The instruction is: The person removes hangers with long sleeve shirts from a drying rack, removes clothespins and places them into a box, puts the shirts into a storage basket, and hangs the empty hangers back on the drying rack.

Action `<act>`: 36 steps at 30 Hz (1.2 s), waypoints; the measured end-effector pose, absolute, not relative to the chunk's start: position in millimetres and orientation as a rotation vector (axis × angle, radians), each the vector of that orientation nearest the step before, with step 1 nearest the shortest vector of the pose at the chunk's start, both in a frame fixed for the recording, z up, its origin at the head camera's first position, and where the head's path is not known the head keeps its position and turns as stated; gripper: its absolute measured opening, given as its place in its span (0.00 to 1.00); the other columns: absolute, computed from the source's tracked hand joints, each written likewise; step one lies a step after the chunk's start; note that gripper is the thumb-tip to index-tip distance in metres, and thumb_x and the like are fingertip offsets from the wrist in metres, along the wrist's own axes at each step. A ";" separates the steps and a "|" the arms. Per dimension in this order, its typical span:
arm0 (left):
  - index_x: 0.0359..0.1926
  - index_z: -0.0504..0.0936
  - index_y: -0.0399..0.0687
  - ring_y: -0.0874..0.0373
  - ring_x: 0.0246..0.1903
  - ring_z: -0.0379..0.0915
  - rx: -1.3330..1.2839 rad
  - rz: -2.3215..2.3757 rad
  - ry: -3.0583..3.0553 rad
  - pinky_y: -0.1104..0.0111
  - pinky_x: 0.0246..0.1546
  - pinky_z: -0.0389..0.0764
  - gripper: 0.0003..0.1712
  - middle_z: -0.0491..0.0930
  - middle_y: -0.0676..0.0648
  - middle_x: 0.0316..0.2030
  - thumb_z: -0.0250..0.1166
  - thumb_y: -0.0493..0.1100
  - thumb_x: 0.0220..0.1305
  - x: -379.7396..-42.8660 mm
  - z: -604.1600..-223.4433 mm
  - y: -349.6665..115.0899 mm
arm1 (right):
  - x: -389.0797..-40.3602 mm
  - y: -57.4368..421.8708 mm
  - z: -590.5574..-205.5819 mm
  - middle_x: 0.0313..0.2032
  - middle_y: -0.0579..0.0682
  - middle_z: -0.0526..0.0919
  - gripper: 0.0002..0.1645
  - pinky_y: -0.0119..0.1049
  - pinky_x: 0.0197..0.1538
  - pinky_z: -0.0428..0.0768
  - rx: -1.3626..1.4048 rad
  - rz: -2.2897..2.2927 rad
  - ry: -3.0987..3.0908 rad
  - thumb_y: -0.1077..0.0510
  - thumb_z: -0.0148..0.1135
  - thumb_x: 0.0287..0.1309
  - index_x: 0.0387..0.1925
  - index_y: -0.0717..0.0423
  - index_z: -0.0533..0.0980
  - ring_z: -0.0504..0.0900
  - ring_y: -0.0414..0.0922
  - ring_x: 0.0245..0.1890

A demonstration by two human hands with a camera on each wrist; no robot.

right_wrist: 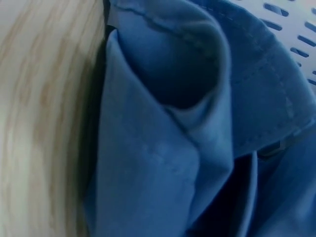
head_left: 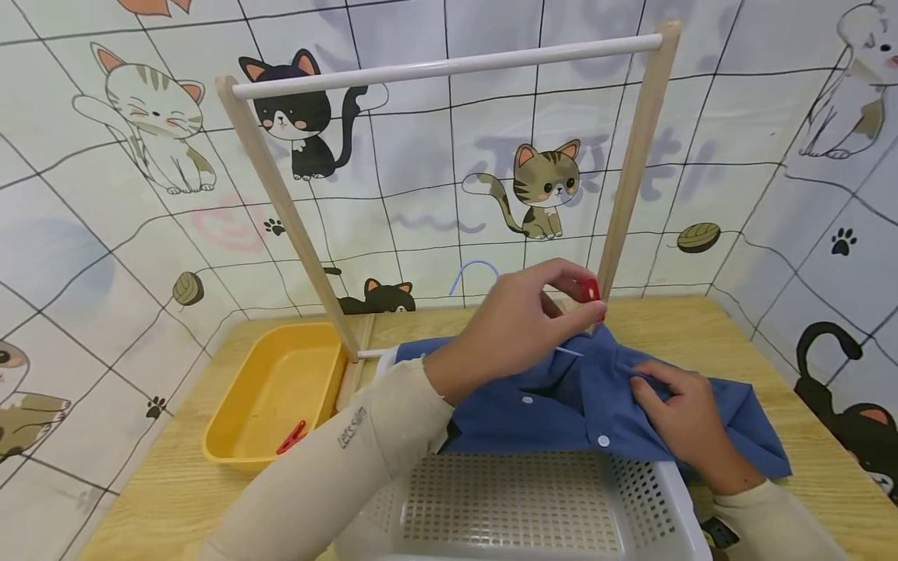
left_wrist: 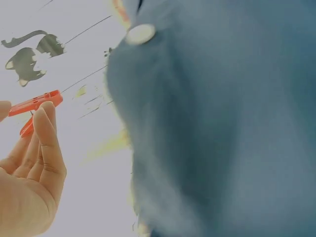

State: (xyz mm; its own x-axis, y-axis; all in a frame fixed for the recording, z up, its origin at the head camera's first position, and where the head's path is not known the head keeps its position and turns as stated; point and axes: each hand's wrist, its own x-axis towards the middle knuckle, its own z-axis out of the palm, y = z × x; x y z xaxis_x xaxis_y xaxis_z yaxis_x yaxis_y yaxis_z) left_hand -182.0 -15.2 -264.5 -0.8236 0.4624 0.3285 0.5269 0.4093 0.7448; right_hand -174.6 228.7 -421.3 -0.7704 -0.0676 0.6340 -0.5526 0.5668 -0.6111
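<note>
My left hand (head_left: 515,323) pinches a red clothespin (head_left: 592,294) between thumb and fingers, above the shirt. The left wrist view also shows that clothespin (left_wrist: 37,104) in the fingertips. A blue button-up shirt (head_left: 519,421) with white buttons lies across the back of the white basket and onto the table. My right hand (head_left: 684,413) grips the shirt's cloth near its right side. A pale blue hanger hook (head_left: 477,265) rises behind the left hand, and part of the hanger shows at the shirt's opening. In the right wrist view, folded blue cloth fills the middle; the hand is out of sight.
A wooden rack with a white top bar (head_left: 449,68) stands behind the shirt. At left is a yellow tray (head_left: 281,382) with a red clothespin (head_left: 291,438) inside. The white perforated basket (head_left: 505,499) stands in front, on the wood-grain table (head_left: 147,499).
</note>
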 end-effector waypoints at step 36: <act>0.55 0.80 0.43 0.57 0.27 0.78 0.088 -0.650 -2.822 0.68 0.24 0.76 0.24 0.86 0.41 0.44 0.67 0.53 0.66 -138.2 -350.4 -289.1 | -176.3 228.2 -423.8 0.31 0.25 0.79 0.11 0.17 0.35 0.70 0.473 1.120 -2.223 0.72 0.62 0.54 0.31 0.55 0.84 0.75 0.22 0.29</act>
State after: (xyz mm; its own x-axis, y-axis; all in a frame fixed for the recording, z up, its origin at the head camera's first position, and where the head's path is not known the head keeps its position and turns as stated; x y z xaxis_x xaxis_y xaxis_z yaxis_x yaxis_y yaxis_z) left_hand -138.2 -289.1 -350.4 -0.9684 -0.1127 0.2227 -0.0039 0.8991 0.4377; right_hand -176.3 228.2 -423.8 -0.7574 -0.0461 0.6513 -0.5509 0.5806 -0.5995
